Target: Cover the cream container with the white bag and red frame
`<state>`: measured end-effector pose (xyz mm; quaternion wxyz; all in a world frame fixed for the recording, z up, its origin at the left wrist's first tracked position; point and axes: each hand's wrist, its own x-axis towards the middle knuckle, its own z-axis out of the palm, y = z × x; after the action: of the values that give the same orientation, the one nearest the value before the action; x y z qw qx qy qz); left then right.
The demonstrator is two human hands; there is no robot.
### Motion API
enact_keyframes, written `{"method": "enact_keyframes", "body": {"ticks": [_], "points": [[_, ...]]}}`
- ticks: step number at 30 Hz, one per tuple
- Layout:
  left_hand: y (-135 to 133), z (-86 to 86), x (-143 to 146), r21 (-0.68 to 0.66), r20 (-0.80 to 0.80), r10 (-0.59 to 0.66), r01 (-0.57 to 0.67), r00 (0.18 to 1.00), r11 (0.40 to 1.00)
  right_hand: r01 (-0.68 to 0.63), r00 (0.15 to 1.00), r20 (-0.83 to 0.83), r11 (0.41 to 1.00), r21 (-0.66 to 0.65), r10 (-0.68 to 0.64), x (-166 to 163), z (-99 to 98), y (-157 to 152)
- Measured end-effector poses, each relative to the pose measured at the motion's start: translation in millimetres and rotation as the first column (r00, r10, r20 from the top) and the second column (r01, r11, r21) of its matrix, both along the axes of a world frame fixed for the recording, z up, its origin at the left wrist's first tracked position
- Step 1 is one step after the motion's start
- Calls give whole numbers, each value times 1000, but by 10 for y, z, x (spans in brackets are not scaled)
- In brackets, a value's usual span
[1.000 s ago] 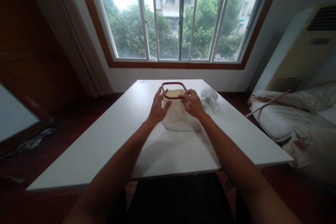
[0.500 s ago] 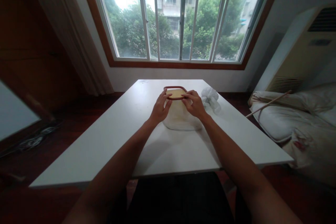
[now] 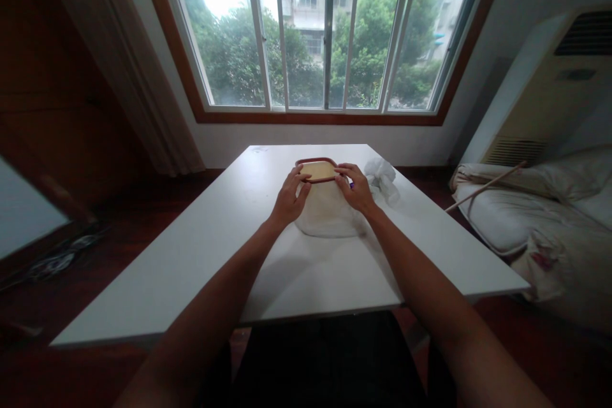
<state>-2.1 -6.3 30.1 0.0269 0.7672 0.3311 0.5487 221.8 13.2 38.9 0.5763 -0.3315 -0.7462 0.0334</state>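
Note:
A brown, rounded rectangular frame (image 3: 316,160), much like an embroidery hoop, is held over the far half of the white table. Pale yellowish material (image 3: 313,171) fills its inside. Below it spreads a sheer, whitish sheet (image 3: 329,213) with a rounded near edge. My left hand (image 3: 291,194) grips the frame's near left corner, thumb below and fingers on top. At the near right corner, my right hand (image 3: 354,186) holds the frame with curved fingers. A small purple spot (image 3: 352,185) shows beside the right fingers; its kind is unclear.
A crumpled white plastic bag (image 3: 381,180) lies right of my right hand on the white table (image 3: 201,255). Beyond stands a wide window (image 3: 315,118). A cushioned seat (image 3: 497,217) with a thin stick (image 3: 488,188) is on the right, near an air-conditioning unit (image 3: 535,83).
My right fingers have shifted slightly along the frame's right corner, and the purple spot now shows beside them. The left hand keeps its grip. The whole view has moved a little.

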Motion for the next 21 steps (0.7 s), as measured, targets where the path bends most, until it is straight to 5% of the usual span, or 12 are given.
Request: {"method": "enact_keyframes", "body": {"ticks": [21], "points": [[19, 76, 30, -41, 99, -55, 59, 994, 997, -70, 998, 11, 997, 12, 70, 29, 3, -7]]}}
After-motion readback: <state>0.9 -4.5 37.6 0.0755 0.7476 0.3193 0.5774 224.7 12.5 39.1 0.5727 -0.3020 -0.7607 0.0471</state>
